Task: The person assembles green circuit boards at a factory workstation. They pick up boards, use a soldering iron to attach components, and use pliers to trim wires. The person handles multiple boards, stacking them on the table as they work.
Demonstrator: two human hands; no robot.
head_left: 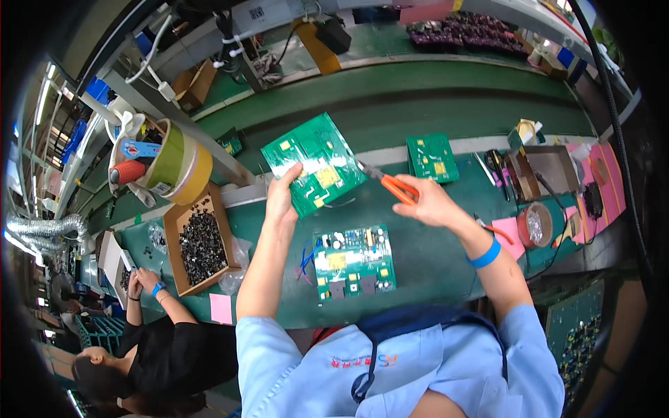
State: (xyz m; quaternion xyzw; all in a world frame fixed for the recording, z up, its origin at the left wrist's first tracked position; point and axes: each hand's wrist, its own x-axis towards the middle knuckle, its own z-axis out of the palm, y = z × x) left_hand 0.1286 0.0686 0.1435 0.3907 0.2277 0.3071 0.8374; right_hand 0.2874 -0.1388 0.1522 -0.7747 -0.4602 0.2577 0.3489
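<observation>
Green-topped factory counter (pixel 432 258) under a conveyor line, crowded with parts. Left hand (pixel 281 198) lifted above it, fingers closed on the lower edge of a tilted green square circuit board (pixel 313 164). Right hand (pixel 428 202) wrapped around orange-handled metal cutters (pixel 390 184), tips just at the board's right edge. Probably trimming leads on the held board; next calls for steady aim at one lead. Below, a second green populated board with blue wires (pixel 354 261), flat on the counter. At left, brown cardboard box of small black parts (pixel 202 247).
</observation>
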